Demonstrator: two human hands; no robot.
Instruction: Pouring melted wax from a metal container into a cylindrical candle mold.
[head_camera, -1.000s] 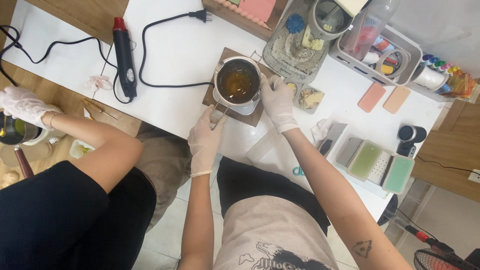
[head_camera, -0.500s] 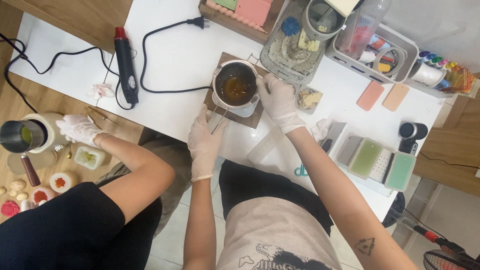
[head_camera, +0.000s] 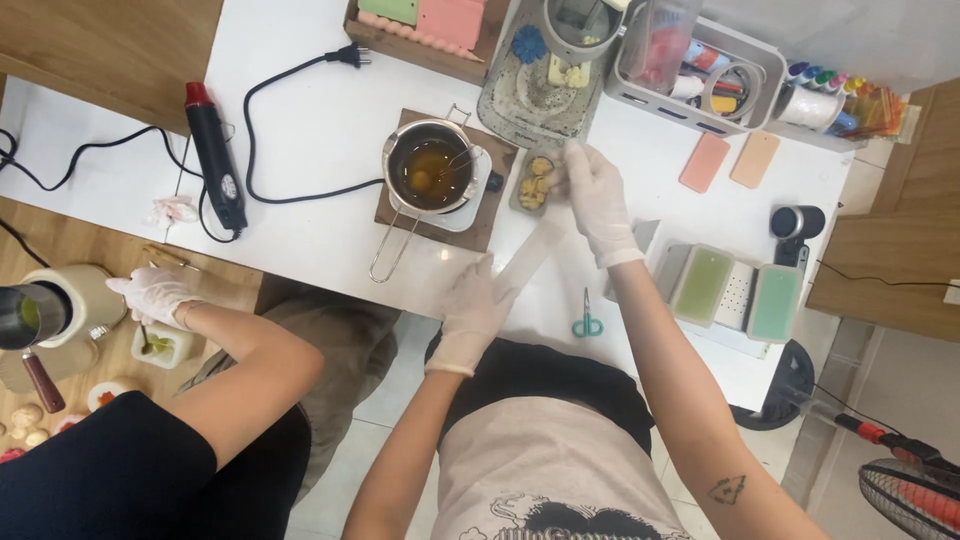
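Two white-gloved hands of yours work at the white tabletop (head_camera: 320, 110): your right hand (head_camera: 597, 200) reaches to the small grey tray of yellow wax pieces (head_camera: 533, 182), fingers curled at the tray's right edge, though whether they pinch a piece you cannot tell; your left hand (head_camera: 476, 308) lies flat with fingers spread near the table's front edge, touching a pale translucent strip (head_camera: 535, 248) that runs up towards the right hand. Just left of the tray, the steel melting pot of amber liquid (head_camera: 430, 172) sits on a brown square mat (head_camera: 488, 215). Teal-handled scissors (head_camera: 587, 318) lie near your right forearm. A co-worker's gloved hand (head_camera: 155, 293) rests well apart at left
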